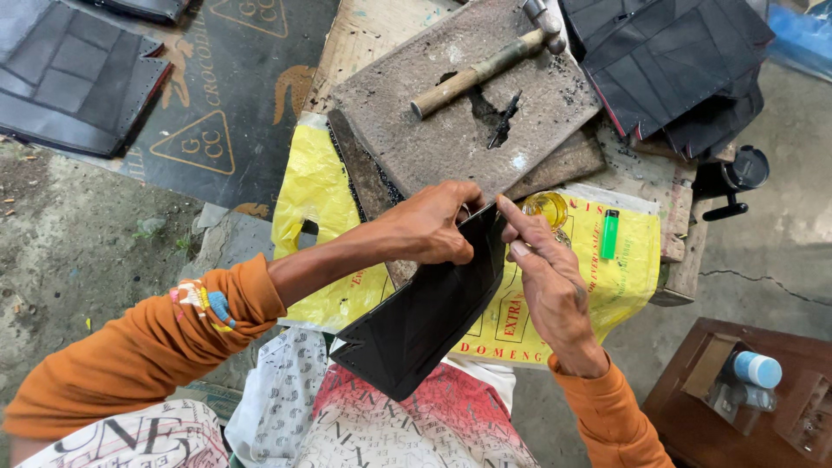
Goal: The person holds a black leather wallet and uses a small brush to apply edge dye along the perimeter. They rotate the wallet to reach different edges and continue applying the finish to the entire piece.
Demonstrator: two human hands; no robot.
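A black leather piece (pixel 425 316) is pinched at its top edge by both hands, left (pixel 431 227) and right (pixel 548 284), over the worktop (pixel 451 130).

Black leather wallet piece (pixel 422 316), tilted, held upright.

hammer (pixel 485 69) on board (pixel 416 130), lighter (pixel 610 234) right

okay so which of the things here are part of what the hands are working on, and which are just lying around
In hand:
- black folded piece, gripped by left hand at its top edge
- right hand, fingers on the same edge

Lying about:
- hammer on the worn board
- green lighter
- yellow plastic bag
- stacked black pieces
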